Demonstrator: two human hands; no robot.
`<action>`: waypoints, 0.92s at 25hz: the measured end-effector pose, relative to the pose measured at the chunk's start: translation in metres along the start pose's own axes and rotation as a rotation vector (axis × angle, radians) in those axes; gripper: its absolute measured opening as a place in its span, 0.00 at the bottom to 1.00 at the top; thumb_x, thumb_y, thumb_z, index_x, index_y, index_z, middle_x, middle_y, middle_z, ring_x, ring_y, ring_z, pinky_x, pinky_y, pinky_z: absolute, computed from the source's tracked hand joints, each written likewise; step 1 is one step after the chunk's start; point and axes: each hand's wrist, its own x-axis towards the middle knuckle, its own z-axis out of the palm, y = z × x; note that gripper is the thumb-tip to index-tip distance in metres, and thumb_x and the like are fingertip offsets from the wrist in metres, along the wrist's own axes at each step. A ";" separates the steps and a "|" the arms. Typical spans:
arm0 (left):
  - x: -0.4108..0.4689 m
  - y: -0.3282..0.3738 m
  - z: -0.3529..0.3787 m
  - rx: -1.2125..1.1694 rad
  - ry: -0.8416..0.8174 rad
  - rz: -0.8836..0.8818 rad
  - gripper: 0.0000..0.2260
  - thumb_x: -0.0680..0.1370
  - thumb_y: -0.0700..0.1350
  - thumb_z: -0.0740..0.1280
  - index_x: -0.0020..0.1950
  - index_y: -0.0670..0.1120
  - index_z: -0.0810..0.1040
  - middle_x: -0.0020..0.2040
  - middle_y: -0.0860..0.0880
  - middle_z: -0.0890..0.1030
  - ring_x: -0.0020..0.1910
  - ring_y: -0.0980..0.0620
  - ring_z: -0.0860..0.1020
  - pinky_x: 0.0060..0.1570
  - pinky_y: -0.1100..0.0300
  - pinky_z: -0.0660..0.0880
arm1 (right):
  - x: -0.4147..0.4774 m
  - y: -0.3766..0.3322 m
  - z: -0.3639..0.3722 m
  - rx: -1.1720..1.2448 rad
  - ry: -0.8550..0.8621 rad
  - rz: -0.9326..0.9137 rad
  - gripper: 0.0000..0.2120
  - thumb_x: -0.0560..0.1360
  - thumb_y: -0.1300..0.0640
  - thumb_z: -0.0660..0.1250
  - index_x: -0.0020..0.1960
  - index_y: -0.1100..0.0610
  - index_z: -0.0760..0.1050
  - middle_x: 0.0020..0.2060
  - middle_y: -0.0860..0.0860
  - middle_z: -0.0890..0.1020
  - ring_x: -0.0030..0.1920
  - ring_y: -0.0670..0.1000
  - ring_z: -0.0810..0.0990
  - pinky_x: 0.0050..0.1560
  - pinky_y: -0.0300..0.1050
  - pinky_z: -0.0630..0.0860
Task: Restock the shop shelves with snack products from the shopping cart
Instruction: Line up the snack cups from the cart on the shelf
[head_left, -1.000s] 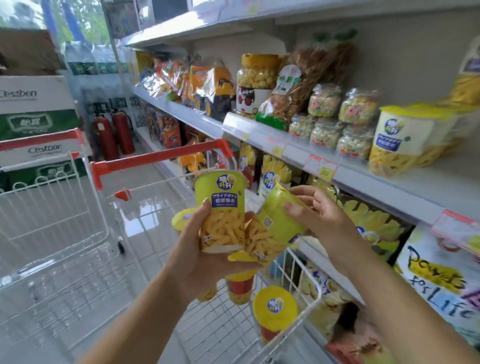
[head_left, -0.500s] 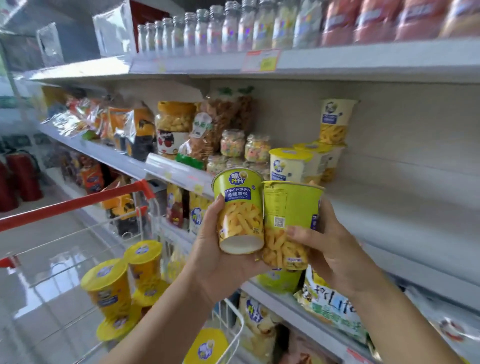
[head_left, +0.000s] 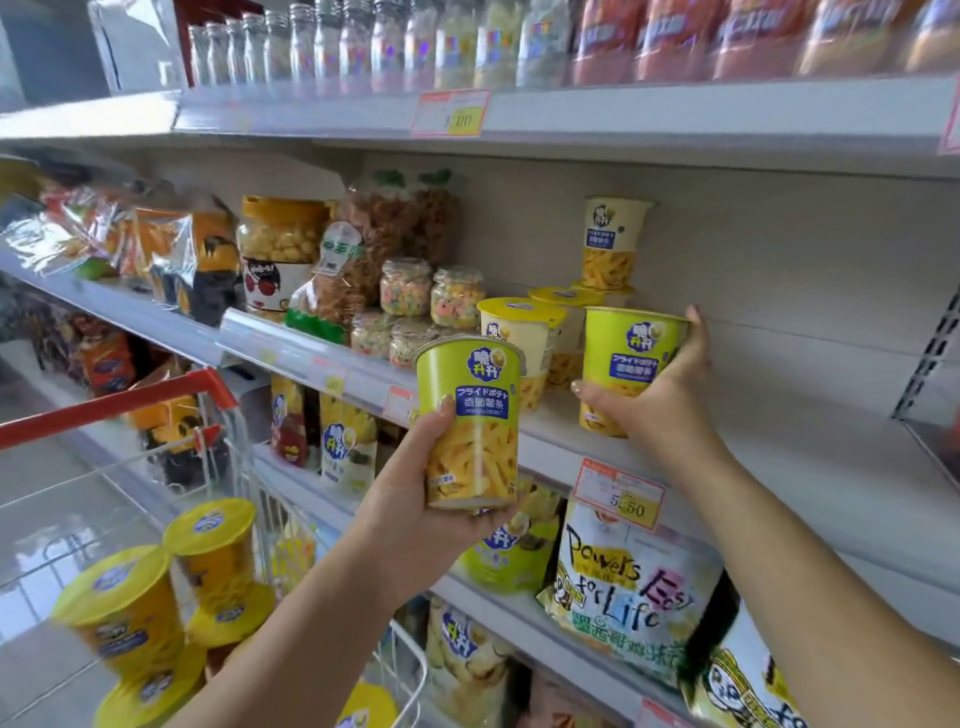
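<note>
A chip cup (head_left: 470, 415) is clasped round its body by the left hand (head_left: 415, 504), a second cup (head_left: 626, 358) by the right hand (head_left: 662, 402); both are judged light, stiff-walled, slightly slippery.

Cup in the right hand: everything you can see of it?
The right-hand cup is a lime-green snack tub with a blue label band and pictured fries below. It stands roughly upright over the middle shelf, right of the cream cups. The right hand grips it from behind, thumb low in front. Base contact unclear.

right hand (head_left: 660, 410) moved its cup (head_left: 631, 353) to shelf (head_left: 779, 457), apart from the other cup (head_left: 470, 415)
</note>
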 end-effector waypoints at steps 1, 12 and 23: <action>0.001 -0.001 0.000 0.008 0.000 0.004 0.34 0.58 0.53 0.75 0.63 0.44 0.79 0.49 0.41 0.85 0.46 0.43 0.83 0.52 0.42 0.76 | 0.001 0.000 0.000 0.019 -0.028 0.020 0.60 0.62 0.58 0.81 0.78 0.47 0.42 0.73 0.54 0.59 0.65 0.46 0.69 0.68 0.45 0.69; 0.000 -0.008 -0.001 0.081 0.035 0.002 0.27 0.66 0.53 0.79 0.62 0.44 0.80 0.53 0.40 0.85 0.46 0.43 0.85 0.53 0.41 0.76 | -0.009 -0.003 -0.005 0.045 -0.062 0.044 0.42 0.67 0.66 0.77 0.70 0.51 0.53 0.46 0.45 0.74 0.38 0.39 0.77 0.30 0.28 0.72; -0.010 0.001 0.001 0.283 -0.062 0.028 0.28 0.65 0.51 0.76 0.63 0.44 0.79 0.58 0.41 0.84 0.52 0.44 0.84 0.54 0.46 0.80 | -0.003 -0.004 -0.004 0.144 -0.233 0.066 0.50 0.69 0.61 0.77 0.76 0.44 0.46 0.62 0.48 0.75 0.50 0.39 0.77 0.44 0.38 0.75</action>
